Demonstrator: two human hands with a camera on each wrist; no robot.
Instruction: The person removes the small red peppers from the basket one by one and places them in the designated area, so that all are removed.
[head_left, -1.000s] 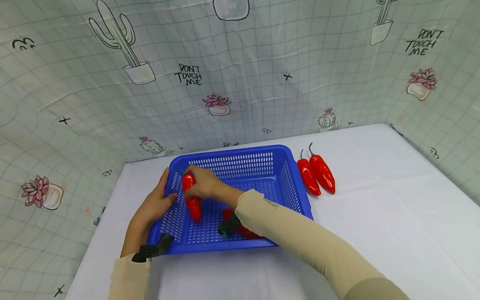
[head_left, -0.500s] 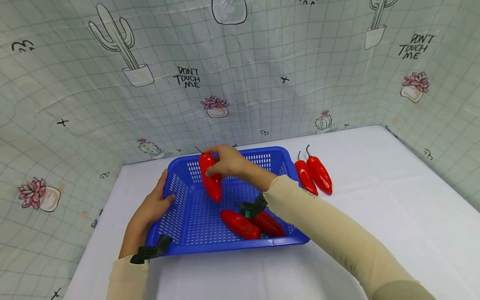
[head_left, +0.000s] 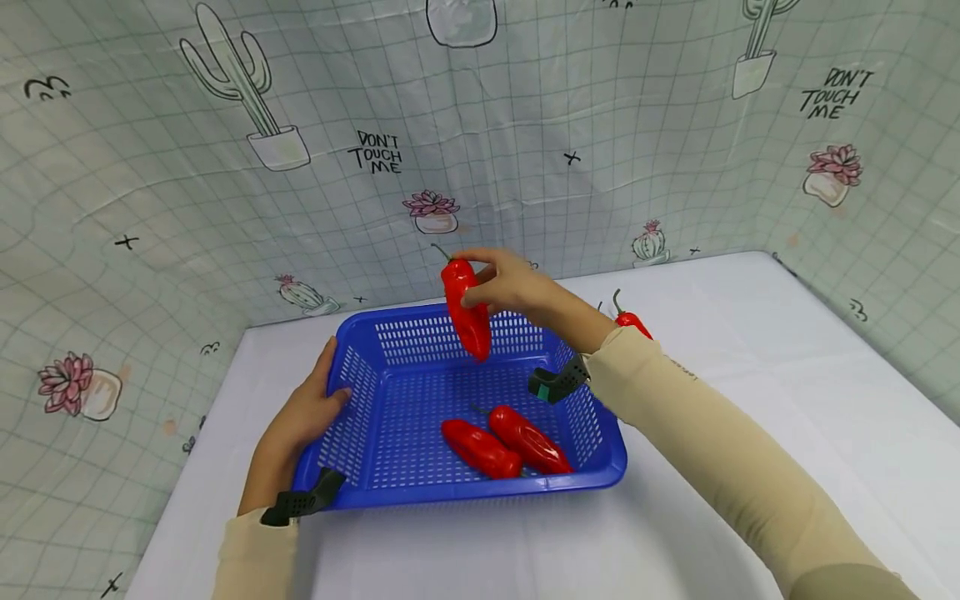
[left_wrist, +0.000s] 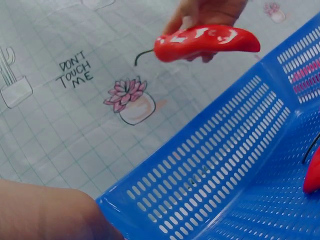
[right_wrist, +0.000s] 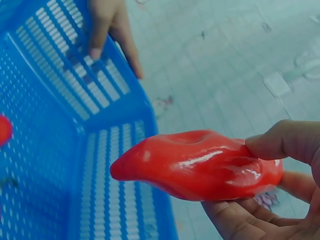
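Above the far side of a blue plastic basket (head_left: 420, 501), my right hand (head_left: 513, 287) pinches a glossy red pepper (head_left: 472, 332) between thumb and fingers. Its curved stem points up and left, and its tip hangs down. The right wrist view shows the thumb on one side of this pepper (right_wrist: 195, 165) and fingers on the other. My left hand (head_left: 309, 410) grips the basket's left rim, thumb inside and fingers outside. Two more red peppers lie in the basket's front right part, one pepper (head_left: 480, 448) left of the other pepper (head_left: 528, 438).
On the white table (head_left: 720, 333) right of the basket lies a red pepper (head_left: 632, 322), partly hidden by my right sleeve. Beside it only a stem shows. A patterned cloth (head_left: 495, 108) hangs behind the table.
My right hand has lifted the pepper from the basket's left side, up and to the right, above the far rim. The two peppers in the basket have come into fuller view. My left hand stays put.
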